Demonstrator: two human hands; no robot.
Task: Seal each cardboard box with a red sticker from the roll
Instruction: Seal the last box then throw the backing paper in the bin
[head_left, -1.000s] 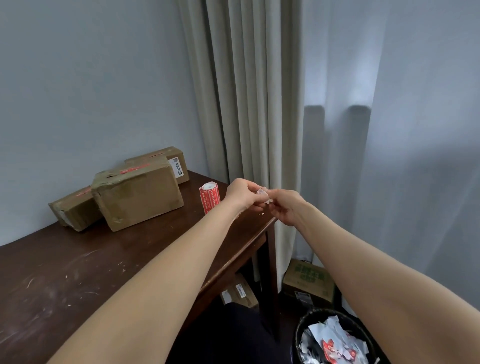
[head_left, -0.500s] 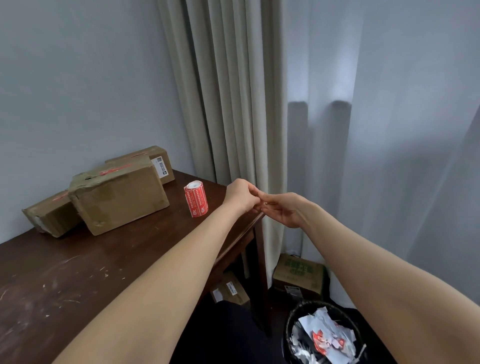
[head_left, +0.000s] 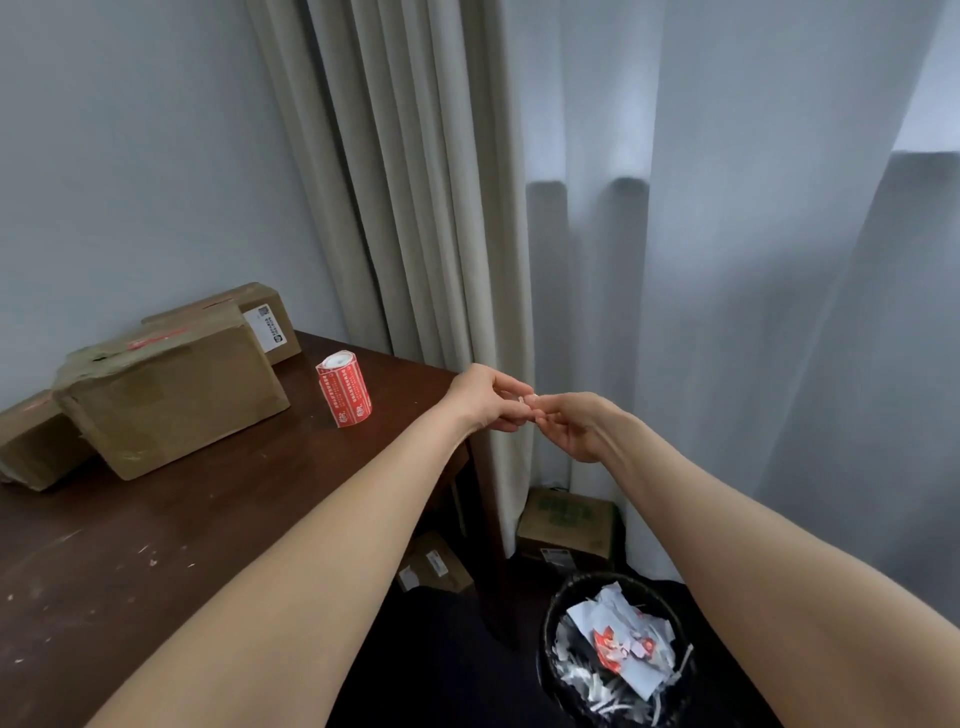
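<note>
Sticker roll (head_left: 345, 388) upright on dark table (head_left: 156, 545), just right of taped cardboard boxes (head_left: 171, 395). My left hand (head_left: 488, 397) & right hand (head_left: 574, 428) meet past table edge — fingertips pinching small pale scrap (head_left: 530, 399) btwn them, above wastebasket (head_left: 618, 652).

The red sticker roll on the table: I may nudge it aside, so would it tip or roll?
The red sticker roll stands upright on the dark wooden table, so it probably slides. Tall and narrow, it might tip, then roll.
</note>
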